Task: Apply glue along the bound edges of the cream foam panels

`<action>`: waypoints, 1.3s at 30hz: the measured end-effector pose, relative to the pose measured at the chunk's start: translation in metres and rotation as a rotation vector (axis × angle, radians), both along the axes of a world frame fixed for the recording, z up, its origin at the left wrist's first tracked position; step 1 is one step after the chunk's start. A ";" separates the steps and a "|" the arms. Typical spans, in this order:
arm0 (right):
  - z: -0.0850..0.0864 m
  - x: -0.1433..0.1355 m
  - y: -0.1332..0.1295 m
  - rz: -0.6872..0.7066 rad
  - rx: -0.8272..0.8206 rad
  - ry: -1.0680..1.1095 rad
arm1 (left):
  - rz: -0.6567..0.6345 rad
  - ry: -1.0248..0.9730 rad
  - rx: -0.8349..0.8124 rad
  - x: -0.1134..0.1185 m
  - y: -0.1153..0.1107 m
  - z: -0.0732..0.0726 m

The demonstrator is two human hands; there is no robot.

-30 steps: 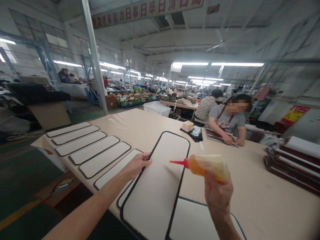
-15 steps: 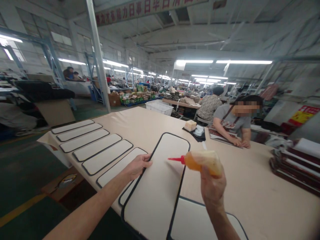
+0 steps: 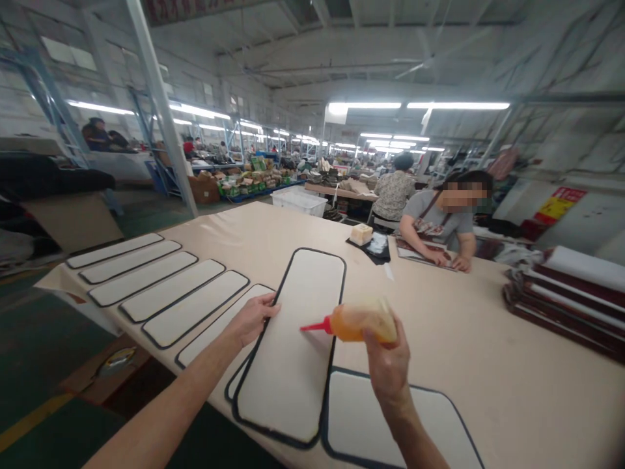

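Note:
My left hand (image 3: 256,318) grips the left edge of a long white panel (image 3: 297,352) with rounded corners and a dark border, thumb on its face. The panel lies slanted over the table, partly over a neighbouring panel. In my right hand (image 3: 389,355) is a squeeze bottle (image 3: 364,320) of amber liquid, held on its side. Its red nozzle (image 3: 315,325) points left, over the middle of the panel; whether the tip touches the surface I cannot tell. Another white panel (image 3: 381,417) lies beneath my right forearm.
Several like panels (image 3: 198,306) lie in a row along the table's left edge. At the far side of the table (image 3: 234,225), a co-worker (image 3: 437,225) bends over flat pieces, beside a cream block (image 3: 361,234). Dark red stacked material (image 3: 571,299) stands at the right.
My view has shifted, so the scene sits further left and the held panel's lower end shows. The bottle's nozzle is lower over the panel. Both hands keep their hold.

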State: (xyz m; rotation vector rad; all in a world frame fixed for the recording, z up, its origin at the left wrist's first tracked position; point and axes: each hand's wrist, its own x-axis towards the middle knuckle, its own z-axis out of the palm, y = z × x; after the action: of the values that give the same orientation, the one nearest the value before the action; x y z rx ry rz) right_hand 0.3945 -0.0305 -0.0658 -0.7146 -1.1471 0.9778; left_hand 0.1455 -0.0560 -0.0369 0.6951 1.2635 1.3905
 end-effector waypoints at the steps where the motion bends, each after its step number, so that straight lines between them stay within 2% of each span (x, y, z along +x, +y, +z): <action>1: -0.004 0.001 -0.003 0.063 -0.042 -0.016 | 0.040 0.011 -0.008 -0.003 0.003 -0.002; 3: -0.013 0.007 -0.014 0.153 -0.143 -0.014 | 0.109 0.042 -0.022 -0.011 0.012 -0.008; 4: -0.016 0.012 -0.018 0.148 -0.186 0.026 | 0.131 0.059 -0.033 -0.016 0.017 -0.011; 6: -0.012 0.030 -0.022 0.019 -0.235 0.167 | 0.159 0.088 -0.064 -0.022 0.029 -0.019; 9: 0.010 0.071 -0.014 -0.236 -0.221 0.358 | 0.185 0.145 -0.115 -0.019 0.047 -0.034; 12: 0.026 0.120 -0.011 -0.334 -0.198 0.414 | 0.118 0.207 -0.142 0.002 0.065 -0.050; 14: 0.025 0.149 -0.017 -0.412 -0.242 0.426 | 0.028 0.249 -0.150 0.021 0.077 -0.059; 17: 0.014 0.183 -0.033 -0.553 -0.339 0.461 | -0.088 0.327 -0.154 0.047 0.100 -0.067; 22: 0.009 0.217 -0.053 -0.660 -0.486 0.636 | -0.213 0.552 -0.131 0.084 0.150 -0.072; 24: 0.009 0.227 -0.059 -0.702 -0.529 0.641 | -0.259 0.657 -0.124 0.101 0.167 -0.076; 28: 0.009 0.247 -0.072 -0.776 -0.541 0.631 | -0.300 0.892 -0.122 0.135 0.189 -0.086; 31: 0.010 0.258 -0.079 -0.825 -0.555 0.719 | -0.289 1.083 -0.072 0.160 0.194 -0.088; 33: 0.011 0.264 -0.082 -0.865 -0.559 0.759 | -0.352 1.174 -0.006 0.181 0.189 -0.089; 36: 0.009 0.272 -0.082 -0.897 -0.574 0.772 | -0.608 1.220 0.086 0.223 0.165 -0.096; 39: -0.002 0.282 -0.081 -0.876 -0.523 0.771 | -0.884 1.230 0.117 0.268 0.124 -0.115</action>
State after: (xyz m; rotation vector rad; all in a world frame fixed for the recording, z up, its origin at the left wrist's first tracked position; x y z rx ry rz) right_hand 0.6760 -0.1114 -0.0674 -1.0017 0.1461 0.6641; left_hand 0.4132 0.0681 -0.1518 2.0548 1.4180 0.1935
